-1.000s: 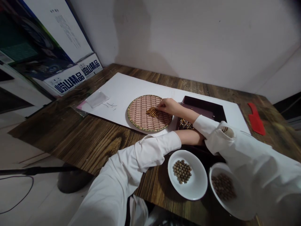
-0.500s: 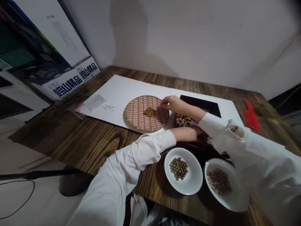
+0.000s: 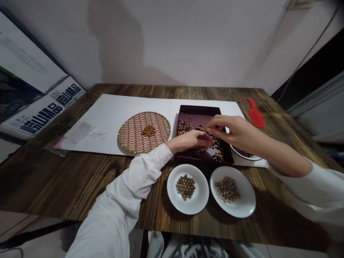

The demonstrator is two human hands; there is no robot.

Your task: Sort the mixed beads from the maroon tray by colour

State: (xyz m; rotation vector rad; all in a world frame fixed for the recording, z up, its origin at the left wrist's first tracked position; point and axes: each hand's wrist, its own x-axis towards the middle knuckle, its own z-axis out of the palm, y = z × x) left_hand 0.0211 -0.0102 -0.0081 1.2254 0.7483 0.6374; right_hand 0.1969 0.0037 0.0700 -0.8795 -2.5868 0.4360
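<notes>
My left hand (image 3: 192, 140) reaches over a dark maroon box (image 3: 228, 152) of mixed brown, yellow and dark beads (image 3: 219, 155). Its fingers are curled inward, and whatever lies in them is hidden. My right hand (image 3: 231, 128) comes in from the right over the same box. Thumb and forefinger are pinched together close to the left fingers; anything between them is too small to make out. Left of the box, a round woven tray (image 3: 131, 134) bears a small heap of yellow-brown beads (image 3: 148, 130).
Nearer me stand a white bowl of greenish-brown beads (image 3: 185, 187) and a white bowl of paler brown beads (image 3: 227, 190). Another bowl (image 3: 256, 158) is partly under my right forearm. A red comb-like tool (image 3: 256, 114) lies at the right; a clear plastic bag (image 3: 80, 132) at the left.
My right hand has moved from the woven tray's right edge back over the box. My left hand, earlier partly hidden beneath the right arm, now shows near it. The view has turned right.
</notes>
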